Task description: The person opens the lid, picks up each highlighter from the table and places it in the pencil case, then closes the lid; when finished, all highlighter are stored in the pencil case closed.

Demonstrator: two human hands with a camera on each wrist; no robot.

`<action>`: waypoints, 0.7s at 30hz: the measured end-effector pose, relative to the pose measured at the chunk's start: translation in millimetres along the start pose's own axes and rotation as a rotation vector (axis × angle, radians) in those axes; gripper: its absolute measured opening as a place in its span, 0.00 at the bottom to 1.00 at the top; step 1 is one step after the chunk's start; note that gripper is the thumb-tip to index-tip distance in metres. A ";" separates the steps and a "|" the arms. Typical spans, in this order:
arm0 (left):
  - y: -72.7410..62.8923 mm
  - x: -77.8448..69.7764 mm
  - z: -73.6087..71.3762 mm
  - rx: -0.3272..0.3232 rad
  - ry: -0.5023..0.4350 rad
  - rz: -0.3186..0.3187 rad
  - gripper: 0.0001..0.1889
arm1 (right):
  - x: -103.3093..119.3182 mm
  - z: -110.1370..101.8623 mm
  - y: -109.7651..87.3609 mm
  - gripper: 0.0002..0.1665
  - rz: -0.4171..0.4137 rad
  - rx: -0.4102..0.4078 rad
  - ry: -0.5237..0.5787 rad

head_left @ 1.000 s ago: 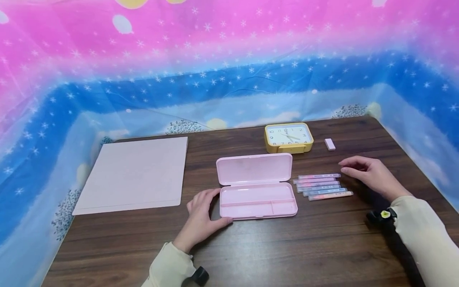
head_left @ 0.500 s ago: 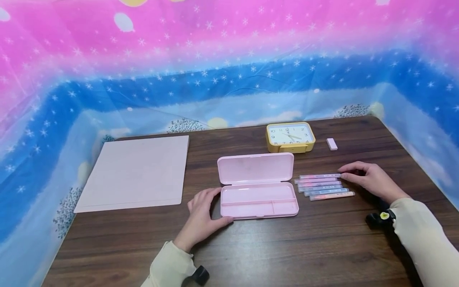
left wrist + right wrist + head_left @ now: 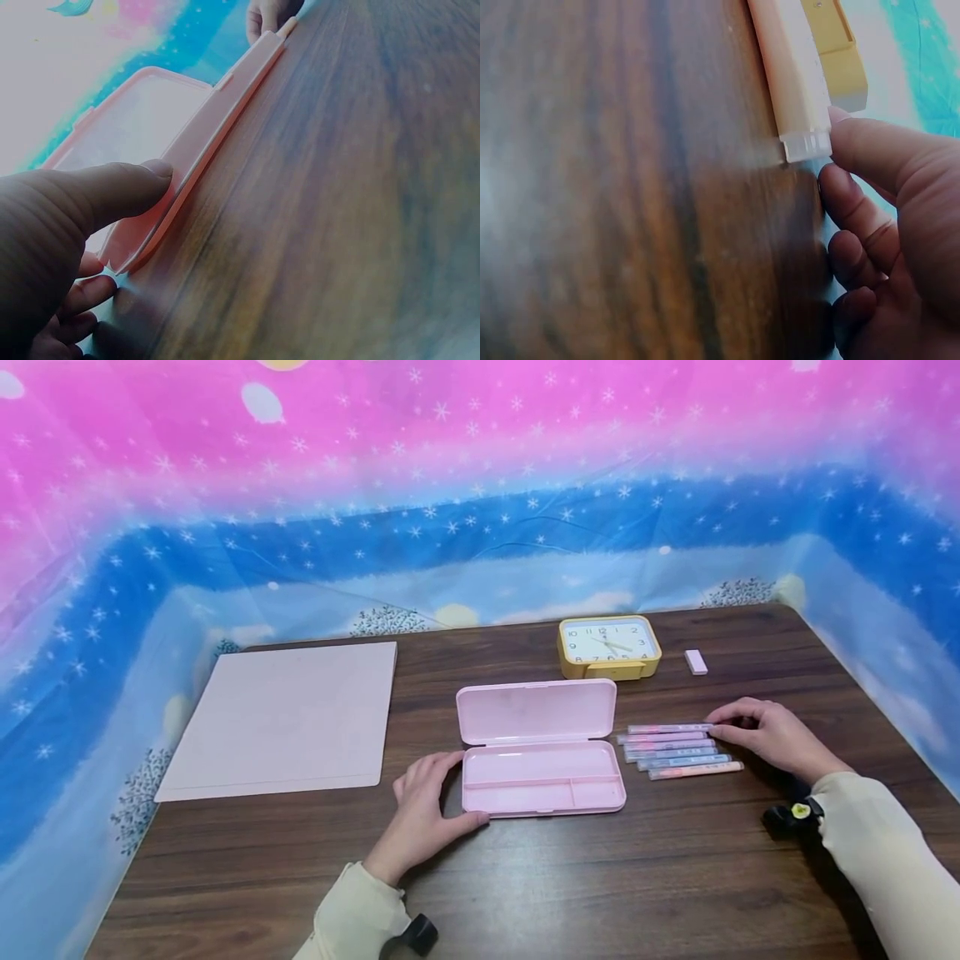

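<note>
A pink pencil case [image 3: 517, 768] lies with its lid raised and its compartments bare in the head view. My left hand [image 3: 420, 814] holds its left end, the thumb [image 3: 142, 187] against the front wall and the fingers round the corner. To the right of the case lies a row of several highlighter pens [image 3: 678, 747]. My right hand [image 3: 780, 739] pinches the right end of the farthest one, a pink highlighter [image 3: 663, 728], between thumb and index finger. In the right wrist view the nearest peach highlighter [image 3: 791, 75] partly hides that pinch.
Behind the case stands a yellow alarm clock [image 3: 609, 647], with a small white eraser [image 3: 696, 662] to its right. A large pale pink board or folder [image 3: 281, 722] lies on the wooden table [image 3: 525, 893] at left. A patterned cloth [image 3: 450, 543] hangs behind.
My right hand has moved slightly left and its thumb and index finger have closed on the end of the farthest highlighter. The left hand stays on the pencil case.
</note>
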State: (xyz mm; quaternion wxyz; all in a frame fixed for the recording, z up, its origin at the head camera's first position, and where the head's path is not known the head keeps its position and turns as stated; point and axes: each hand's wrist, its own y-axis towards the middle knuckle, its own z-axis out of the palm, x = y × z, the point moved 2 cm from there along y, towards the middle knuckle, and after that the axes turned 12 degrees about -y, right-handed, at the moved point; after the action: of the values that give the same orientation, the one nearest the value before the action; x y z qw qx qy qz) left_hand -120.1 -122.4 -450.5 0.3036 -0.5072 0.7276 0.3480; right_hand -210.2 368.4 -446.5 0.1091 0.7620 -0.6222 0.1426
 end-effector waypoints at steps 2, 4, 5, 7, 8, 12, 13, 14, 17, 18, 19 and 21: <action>-0.2 -0.4 -0.2 0.002 -0.003 -0.002 0.43 | 0.2 -1.0 -0.6 0.17 0.012 0.003 0.000; -0.4 -0.5 -0.3 0.003 -0.007 -0.003 0.43 | 0.2 -2.3 -1.5 0.18 0.025 0.013 0.004; -0.4 -0.2 -0.3 0.002 -0.005 -0.004 0.43 | 0.4 -3.1 -2.0 0.19 0.032 0.018 0.005; -0.7 -0.4 -0.3 0.003 -0.008 -0.007 0.43 | 0.7 -5.1 -3.1 0.20 0.045 0.028 0.008; -0.8 -0.4 -0.2 0.003 -0.009 -0.009 0.43 | 0.9 -6.1 -3.7 0.20 0.049 0.031 0.005; -1.4 -0.7 -0.2 0.004 -0.013 -0.015 0.43 | 1.5 -11.0 -6.4 0.22 0.064 0.032 0.002; -1.4 -0.8 -0.3 0.004 -0.015 -0.015 0.43 | 1.6 -12.3 -7.4 0.22 0.066 0.027 0.003; -1.5 -0.9 -0.4 0.004 -0.014 -0.015 0.43 | 1.5 -13.7 -8.6 0.22 0.067 0.022 0.003; -1.3 -1.1 -0.6 0.003 -0.013 -0.012 0.43 | 2.6 -19.6 -13.3 0.21 0.070 -0.005 0.009; -1.1 -0.9 -0.6 0.002 -0.012 -0.011 0.43 | 3.5 -22.0 -15.0 0.21 0.073 -0.012 0.019; -1.1 -0.8 -0.6 0.002 -0.012 -0.011 0.43 | 4.9 -24.7 -16.7 0.20 0.076 -0.021 0.028; -0.8 -0.3 -0.5 0.002 -0.009 -0.013 0.43 | 9.2 -30.8 -19.3 0.20 0.083 -0.043 0.048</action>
State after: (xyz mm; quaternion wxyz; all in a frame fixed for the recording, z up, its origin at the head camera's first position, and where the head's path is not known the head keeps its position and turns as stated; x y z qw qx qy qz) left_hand -119.3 -122.8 -450.1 0.3095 -0.5101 0.7234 0.3475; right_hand -192.1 374.5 -414.2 0.1343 0.7295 -0.6532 0.1521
